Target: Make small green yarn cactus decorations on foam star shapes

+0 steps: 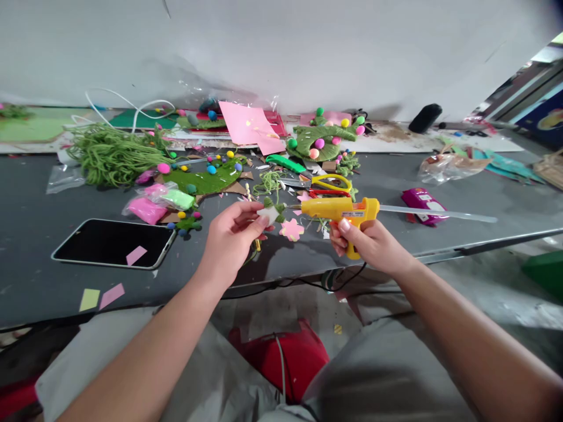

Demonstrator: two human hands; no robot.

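My right hand [367, 240] is wrapped round the handle of a yellow hot glue gun [328, 208]. A long translucent glue stick [440, 213] sticks out of the gun's back end. Between thumb and fingers, my left hand [235, 237] pinches a small piece wrapped in green yarn with a pale face [269, 212]. The gun's nozzle points left and is right at the edge of this piece; whether they touch I cannot tell. Just below lies a pink paper flower [292, 230] on the grey table [272, 266].
Behind my hands lie yellow-handled scissors [332, 183], a green cutter [285, 163] and green wrapped shapes with pompoms [319, 143]. A yarn bundle [116, 153], bags of pink and green material [149, 208] and a phone [115, 243] are on the left. A purple packet [423, 206] lies right.
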